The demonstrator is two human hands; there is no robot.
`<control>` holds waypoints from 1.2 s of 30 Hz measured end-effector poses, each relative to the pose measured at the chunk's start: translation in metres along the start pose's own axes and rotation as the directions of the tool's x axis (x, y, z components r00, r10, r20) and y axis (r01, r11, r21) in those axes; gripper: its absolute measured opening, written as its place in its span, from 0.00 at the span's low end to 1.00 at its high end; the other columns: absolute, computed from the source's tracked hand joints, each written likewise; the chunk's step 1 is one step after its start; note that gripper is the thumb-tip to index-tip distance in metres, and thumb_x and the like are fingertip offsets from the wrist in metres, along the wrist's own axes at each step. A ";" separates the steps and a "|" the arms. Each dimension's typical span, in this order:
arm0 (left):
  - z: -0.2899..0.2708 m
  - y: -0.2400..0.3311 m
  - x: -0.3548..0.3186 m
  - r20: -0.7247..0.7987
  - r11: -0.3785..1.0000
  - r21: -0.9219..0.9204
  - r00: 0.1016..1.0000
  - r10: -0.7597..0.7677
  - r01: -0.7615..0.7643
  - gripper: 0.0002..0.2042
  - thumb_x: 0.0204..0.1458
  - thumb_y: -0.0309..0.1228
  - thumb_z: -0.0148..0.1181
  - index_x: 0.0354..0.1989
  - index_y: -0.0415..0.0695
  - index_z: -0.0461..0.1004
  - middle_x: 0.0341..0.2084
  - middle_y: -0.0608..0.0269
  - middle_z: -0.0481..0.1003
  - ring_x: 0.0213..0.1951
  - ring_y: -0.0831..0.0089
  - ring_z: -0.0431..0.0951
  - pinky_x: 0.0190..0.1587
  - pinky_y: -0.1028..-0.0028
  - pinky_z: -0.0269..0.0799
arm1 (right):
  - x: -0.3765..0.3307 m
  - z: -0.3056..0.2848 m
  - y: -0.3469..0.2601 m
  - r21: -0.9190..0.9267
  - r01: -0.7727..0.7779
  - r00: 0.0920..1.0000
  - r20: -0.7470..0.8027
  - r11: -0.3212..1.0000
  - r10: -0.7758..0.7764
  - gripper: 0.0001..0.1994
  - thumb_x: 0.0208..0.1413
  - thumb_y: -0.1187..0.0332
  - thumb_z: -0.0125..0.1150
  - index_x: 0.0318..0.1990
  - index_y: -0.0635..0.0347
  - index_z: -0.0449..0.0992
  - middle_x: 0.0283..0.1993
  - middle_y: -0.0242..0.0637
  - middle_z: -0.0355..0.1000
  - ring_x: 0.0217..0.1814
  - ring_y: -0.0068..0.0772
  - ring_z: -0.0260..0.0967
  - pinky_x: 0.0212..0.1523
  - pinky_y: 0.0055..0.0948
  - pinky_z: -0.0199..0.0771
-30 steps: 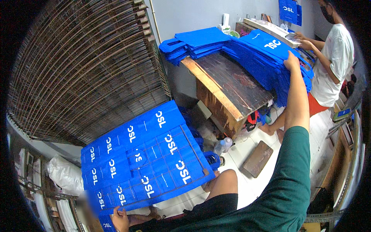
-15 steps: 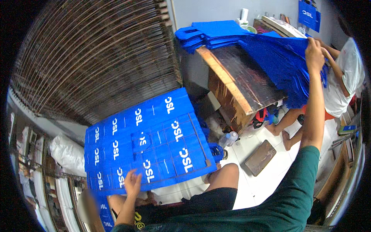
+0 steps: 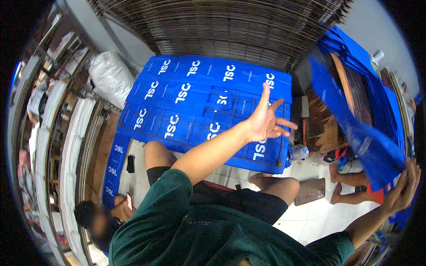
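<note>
Printed blue cloth pieces (image 3: 191, 111) with white markings lie flat over a wire rack in front of me. My left hand (image 3: 266, 122) reaches over their right part, fingers spread, holding nothing. Out at the far right, my right hand (image 3: 403, 184) is closed on the lower end of a blue cloth bag (image 3: 355, 128), which stretches up and away from it in a blurred strip. Behind that bag, a stack of similar blue cloth bags (image 3: 355, 48) drapes over a wooden table. My right fingertips are partly hidden.
A big bank of wire racks (image 3: 222, 26) stands behind the cloth. The wooden table (image 3: 341, 82) is at right, with another person's legs (image 3: 355, 186) near it. A brown slab (image 3: 309, 191) and plastic bottles (image 3: 300, 153) are on the floor. Another person (image 3: 100, 224) holds a phone at lower left.
The view has turned right, shifting the scene. My right hand has drawn a blue cloth bag away from the stack toward me. My left hand has moved rightward across the printed cloth.
</note>
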State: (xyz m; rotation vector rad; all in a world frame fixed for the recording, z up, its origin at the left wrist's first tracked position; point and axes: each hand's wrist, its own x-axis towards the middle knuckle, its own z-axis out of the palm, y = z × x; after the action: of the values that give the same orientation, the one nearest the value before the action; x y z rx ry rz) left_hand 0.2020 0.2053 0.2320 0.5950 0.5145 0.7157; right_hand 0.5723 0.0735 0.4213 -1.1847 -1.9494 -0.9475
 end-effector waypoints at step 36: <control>-0.416 -0.022 -0.101 -0.543 0.449 0.832 0.307 0.782 0.326 0.12 0.41 0.29 0.61 0.37 0.45 0.78 0.36 0.52 0.76 0.37 0.56 0.77 0.43 0.64 0.71 | -0.150 0.471 -0.349 0.402 -0.659 0.653 0.726 0.636 0.218 0.15 0.42 0.72 0.59 0.41 0.61 0.77 0.55 0.51 0.64 0.56 0.50 0.62 0.57 0.37 0.61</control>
State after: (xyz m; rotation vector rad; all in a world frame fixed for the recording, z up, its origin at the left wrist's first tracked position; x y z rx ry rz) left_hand -0.1100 0.2519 -0.0580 1.2744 2.1057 1.1381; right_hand 0.2326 0.2883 -0.0307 -1.5591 -1.9841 0.4810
